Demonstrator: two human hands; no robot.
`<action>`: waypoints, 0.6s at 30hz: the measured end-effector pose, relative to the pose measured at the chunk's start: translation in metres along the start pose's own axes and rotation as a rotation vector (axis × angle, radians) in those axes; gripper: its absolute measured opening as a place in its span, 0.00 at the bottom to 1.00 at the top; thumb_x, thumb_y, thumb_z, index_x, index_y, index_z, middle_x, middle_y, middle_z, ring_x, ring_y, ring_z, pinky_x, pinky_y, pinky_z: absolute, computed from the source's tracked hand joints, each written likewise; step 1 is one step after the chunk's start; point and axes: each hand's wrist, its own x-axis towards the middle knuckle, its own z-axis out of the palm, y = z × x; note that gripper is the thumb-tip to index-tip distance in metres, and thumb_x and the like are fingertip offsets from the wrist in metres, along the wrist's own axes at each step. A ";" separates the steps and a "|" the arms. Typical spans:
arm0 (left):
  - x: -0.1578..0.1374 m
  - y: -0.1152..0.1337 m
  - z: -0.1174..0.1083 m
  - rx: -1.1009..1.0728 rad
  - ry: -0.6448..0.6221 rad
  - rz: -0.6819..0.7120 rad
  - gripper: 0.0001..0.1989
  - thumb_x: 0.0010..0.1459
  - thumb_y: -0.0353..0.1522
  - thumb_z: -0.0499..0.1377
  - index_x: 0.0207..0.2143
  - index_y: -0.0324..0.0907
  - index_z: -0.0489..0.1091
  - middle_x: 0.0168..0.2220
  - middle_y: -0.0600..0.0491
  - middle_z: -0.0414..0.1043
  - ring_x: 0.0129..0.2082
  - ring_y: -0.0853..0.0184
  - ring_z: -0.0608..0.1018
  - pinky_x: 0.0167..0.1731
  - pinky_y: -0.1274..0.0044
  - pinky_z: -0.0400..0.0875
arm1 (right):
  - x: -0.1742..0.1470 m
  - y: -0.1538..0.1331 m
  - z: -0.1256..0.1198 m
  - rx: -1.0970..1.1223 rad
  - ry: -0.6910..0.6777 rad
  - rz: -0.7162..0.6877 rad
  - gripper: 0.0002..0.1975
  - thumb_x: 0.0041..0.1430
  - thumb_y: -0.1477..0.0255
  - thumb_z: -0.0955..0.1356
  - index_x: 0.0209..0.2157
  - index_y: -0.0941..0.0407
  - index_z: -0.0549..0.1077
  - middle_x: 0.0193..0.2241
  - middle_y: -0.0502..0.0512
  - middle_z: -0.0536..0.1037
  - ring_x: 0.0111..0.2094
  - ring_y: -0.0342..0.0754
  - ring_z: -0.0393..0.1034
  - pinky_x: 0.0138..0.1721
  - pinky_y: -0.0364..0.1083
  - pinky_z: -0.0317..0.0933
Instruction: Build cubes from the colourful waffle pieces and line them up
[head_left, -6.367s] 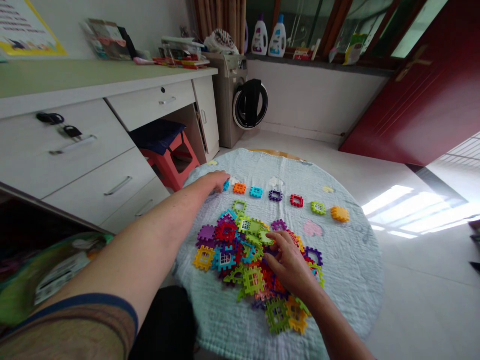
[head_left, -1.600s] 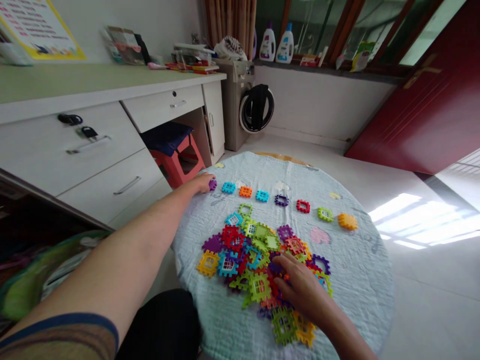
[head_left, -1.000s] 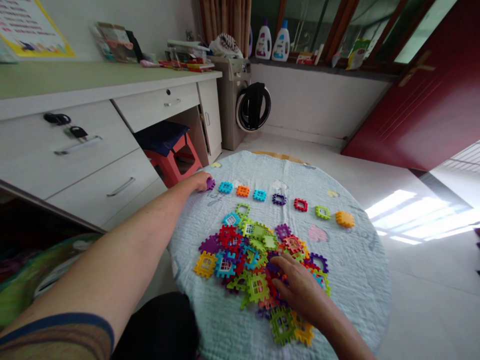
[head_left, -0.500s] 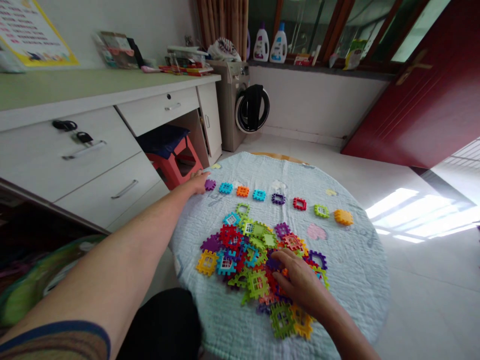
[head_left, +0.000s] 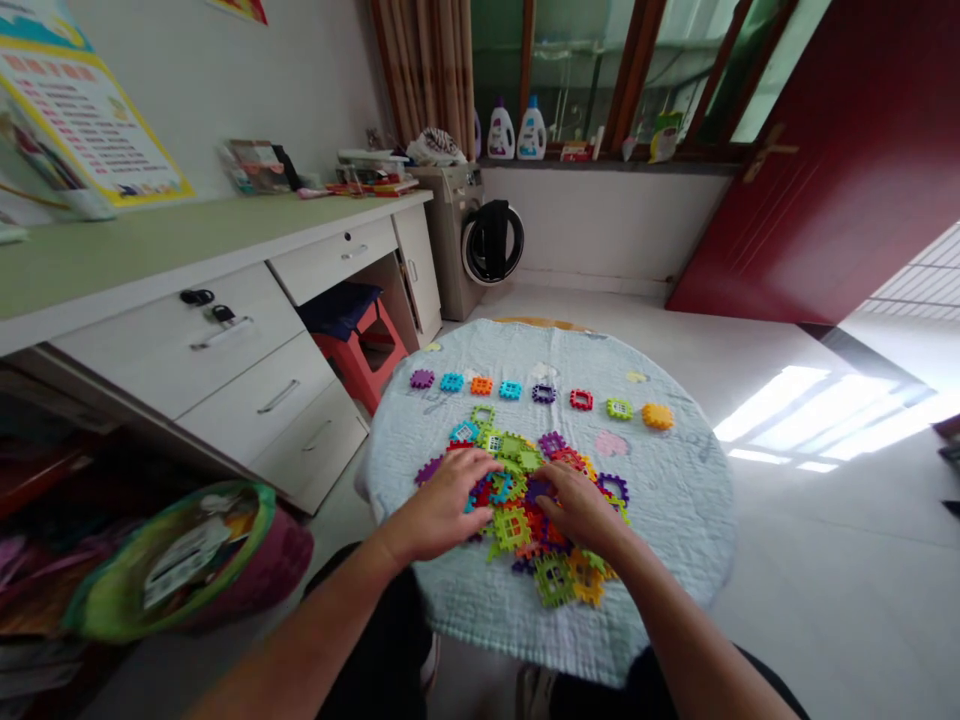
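A heap of colourful plastic interlocking blocks lies on the cloth-covered round table point(head_left: 675, 520). My left hand point(head_left: 444, 508) rests over the heap's left side, thumb and fingers apart, covering several blocks. On the other side my right hand point(head_left: 583, 508) touches the heap, its fingertips by a dark purple block point(head_left: 535, 490), thumb spread from the fingers. Between the hands shows a green window-shaped block point(head_left: 512, 528). Beyond the heap runs a spaced row of single blocks, from a purple block point(head_left: 422, 379) at the left to a yellow-orange block point(head_left: 658, 416) at the right.
A red stool point(head_left: 367, 350) stands beyond the table's left edge, under a white desk point(head_left: 225, 350) with drawers. A green-rimmed basket point(head_left: 262, 510) sits on the floor at left. Farther back are a washing machine point(head_left: 450, 240) and a red door point(head_left: 795, 200).
My left hand has come back from the purple block at the row's left end to the heap. My right hand stays on the heap's right side. The view has shifted.
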 end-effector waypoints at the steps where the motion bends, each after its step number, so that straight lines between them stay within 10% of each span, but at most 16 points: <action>1: -0.002 0.011 0.008 -0.022 0.018 0.004 0.25 0.49 0.32 0.60 0.52 0.54 0.67 0.54 0.51 0.67 0.57 0.59 0.66 0.59 0.66 0.58 | 0.000 0.002 0.000 -0.005 0.005 0.001 0.13 0.53 0.78 0.65 0.42 0.57 0.71 0.39 0.57 0.73 0.40 0.47 0.67 0.44 0.44 0.58; 8: 0.019 -0.021 0.053 0.029 0.283 -0.117 0.17 0.50 0.27 0.56 0.43 0.47 0.72 0.49 0.46 0.69 0.53 0.58 0.69 0.57 0.63 0.62 | -0.001 0.014 -0.004 -0.027 0.038 0.046 0.13 0.52 0.79 0.64 0.40 0.58 0.71 0.39 0.56 0.74 0.37 0.45 0.67 0.42 0.43 0.58; 18: 0.038 -0.069 0.033 0.077 0.404 -0.298 0.16 0.50 0.27 0.52 0.41 0.46 0.72 0.45 0.49 0.71 0.50 0.60 0.71 0.56 0.68 0.63 | 0.001 0.023 -0.009 -0.045 0.049 0.057 0.14 0.53 0.79 0.63 0.42 0.59 0.72 0.40 0.57 0.74 0.38 0.45 0.68 0.41 0.43 0.58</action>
